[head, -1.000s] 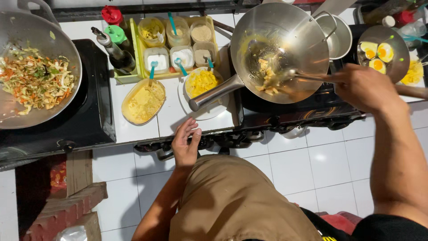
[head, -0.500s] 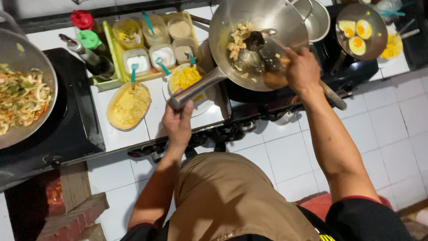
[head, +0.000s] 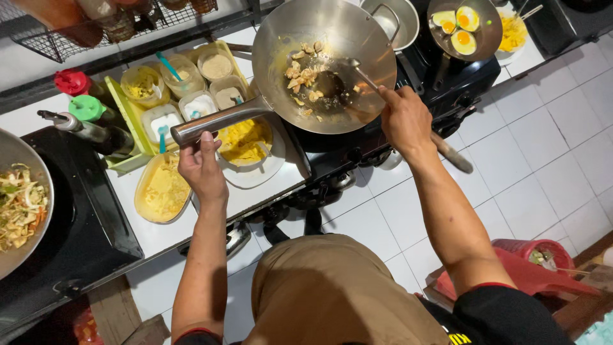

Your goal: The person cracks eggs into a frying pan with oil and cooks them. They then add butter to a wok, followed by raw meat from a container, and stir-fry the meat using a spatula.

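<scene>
1. The large round steel wok (head: 332,61) sits over the black gas stove (head: 357,144); its long metal handle (head: 220,119) juts toward the person.
2. The left hand (head: 203,167) is curled around the end of that handle, fingers wrapped underneath and hidden from view.
3. The right hand (head: 405,118) is clenched on a long metal spatula (head: 357,73), whose blade reaches into the wok among pale chunks of food (head: 303,73); the blade's edge is hard to make out against the dark oily patch.
4. A wooden handle (head: 452,153) pokes out from beneath the right forearm, just off the wok's near rim; what it belongs to cannot be told.
5. Left of the wok, on the white desk (head: 159,233), stands a yellow-green plastic tray of small seasoning tubs (head: 182,96).
6. Below the wok handle lie a white plate of yellow noodles (head: 246,144), partly covered by the handle, and an oval dish of yellow noodles (head: 163,188).
7. Right of the wok, a small dark pan with halved eggs (head: 463,29) is cut off by the top edge.
8. Far left of the wok, a second wok of shredded vegetables (head: 19,204) is cut off by the frame edge.
</scene>
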